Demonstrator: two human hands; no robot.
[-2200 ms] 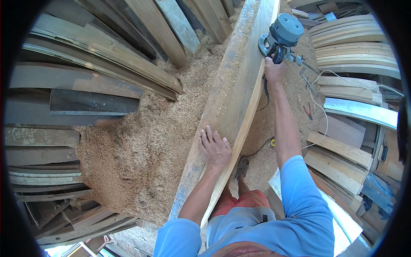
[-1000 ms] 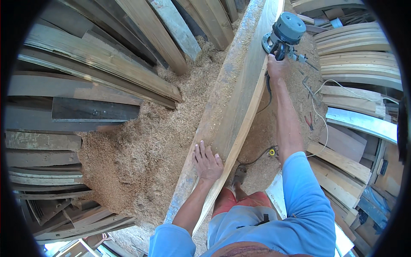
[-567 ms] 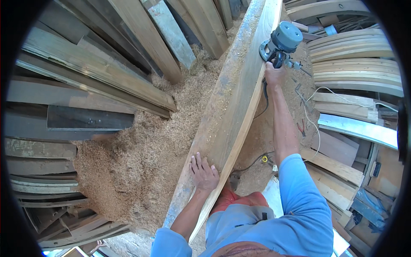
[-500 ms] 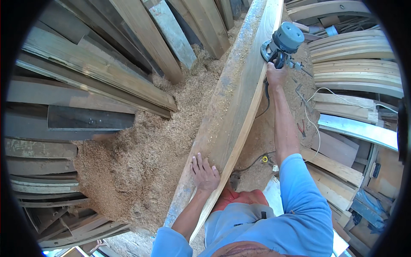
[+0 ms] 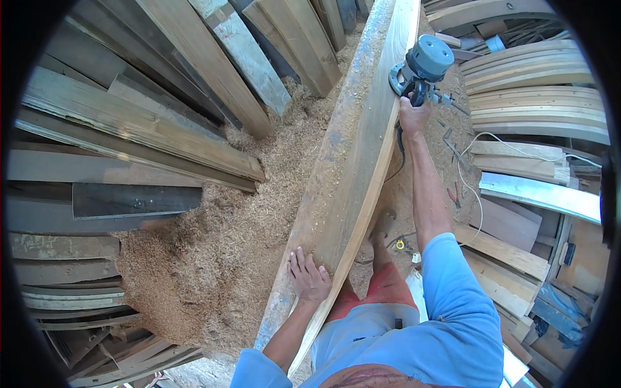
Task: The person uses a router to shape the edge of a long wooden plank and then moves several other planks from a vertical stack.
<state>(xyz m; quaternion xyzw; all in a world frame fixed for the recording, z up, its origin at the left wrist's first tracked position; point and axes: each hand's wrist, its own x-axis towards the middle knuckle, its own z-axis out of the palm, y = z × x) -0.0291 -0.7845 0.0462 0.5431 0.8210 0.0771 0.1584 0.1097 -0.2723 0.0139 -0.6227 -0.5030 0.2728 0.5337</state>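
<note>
A long wooden plank (image 5: 358, 171) lies on a narrow, paint-stained bench (image 5: 309, 194) that runs away from me toward the top of the view. At the plank's far right edge, my right hand (image 5: 414, 115) is wrapped round the black handle of a grey-blue router (image 5: 428, 59). The router's round base rests against the plank, and its bit is hidden. Nearer to me, my left hand (image 5: 309, 278) lies flat across the plank and bench surface, fingers spread, holding no tool. A dark power cord (image 5: 400, 152) hangs from the router beside the plank.
Sawdust and shavings (image 5: 220, 252) cover the floor on the left. Boards (image 5: 142, 126) lean and lie along the left side. Stacked timber (image 5: 530, 74) lines the right. Red-handled pliers (image 5: 455, 195), a white cable (image 5: 463, 174) and a yellow ring-shaped item (image 5: 400, 245) lie right of the bench.
My right hand and the router have shifted slightly left. My left hand has stayed on the plank. A leg and foot now show beside the bench, below the plank's right edge.
</note>
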